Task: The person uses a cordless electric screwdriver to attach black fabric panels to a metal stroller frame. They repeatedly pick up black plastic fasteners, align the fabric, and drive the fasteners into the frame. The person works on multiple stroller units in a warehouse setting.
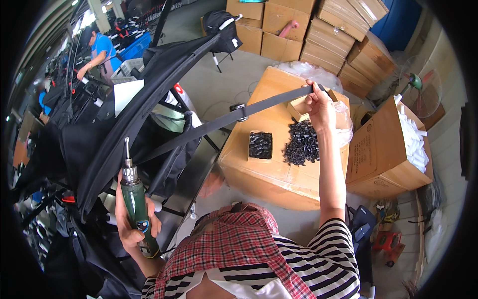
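Observation:
My left hand is wrapped round a green electric screwdriver, its bit pointing up beside black fabric stretched on a frame. Out to the right, my right hand pinches the end of a black webbing strap. The strap runs taut from the fabric across to my fingers, with a black buckle partway along it. Below the strap, a pile of small black parts lies on a large cardboard box, next to a small open box of black parts.
Stacked cartons stand at the back. To the right are an open carton of white tubes and a fan. A co-worker in blue bends over items at the far left. A red tool sits on the floor.

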The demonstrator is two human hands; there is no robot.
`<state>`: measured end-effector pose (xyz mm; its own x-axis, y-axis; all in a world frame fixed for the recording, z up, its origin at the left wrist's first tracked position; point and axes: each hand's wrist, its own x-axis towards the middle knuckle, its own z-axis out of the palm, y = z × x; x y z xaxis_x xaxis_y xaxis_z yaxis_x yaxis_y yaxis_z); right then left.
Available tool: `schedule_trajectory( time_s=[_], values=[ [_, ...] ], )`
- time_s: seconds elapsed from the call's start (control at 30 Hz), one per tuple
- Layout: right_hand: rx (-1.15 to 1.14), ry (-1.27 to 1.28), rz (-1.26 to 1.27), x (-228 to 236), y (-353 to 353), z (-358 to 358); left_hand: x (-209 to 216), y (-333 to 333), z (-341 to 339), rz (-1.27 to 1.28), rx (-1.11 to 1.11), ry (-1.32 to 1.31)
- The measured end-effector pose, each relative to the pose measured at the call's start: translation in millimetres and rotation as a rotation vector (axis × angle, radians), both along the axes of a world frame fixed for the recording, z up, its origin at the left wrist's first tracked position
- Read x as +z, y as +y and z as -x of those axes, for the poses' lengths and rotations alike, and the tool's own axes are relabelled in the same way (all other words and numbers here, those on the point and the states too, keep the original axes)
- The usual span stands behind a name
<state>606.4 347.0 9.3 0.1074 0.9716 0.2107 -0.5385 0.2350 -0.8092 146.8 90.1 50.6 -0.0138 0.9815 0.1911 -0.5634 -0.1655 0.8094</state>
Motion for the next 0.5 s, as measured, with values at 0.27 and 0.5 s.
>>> schedule_trajectory(
  time_s=[0.27,0.5],
  values=[
    [-0.407,0.069,0.183,-19.5,63.2,-90.3,0.9,7.6,2.7,-0.044,-0.008,0.07],
    [-0.685,0.222,0.254,-11.5,102.8,-177.4,5.4,1.0,-2.0,-0.028,0.051,0.061]
  ],
)
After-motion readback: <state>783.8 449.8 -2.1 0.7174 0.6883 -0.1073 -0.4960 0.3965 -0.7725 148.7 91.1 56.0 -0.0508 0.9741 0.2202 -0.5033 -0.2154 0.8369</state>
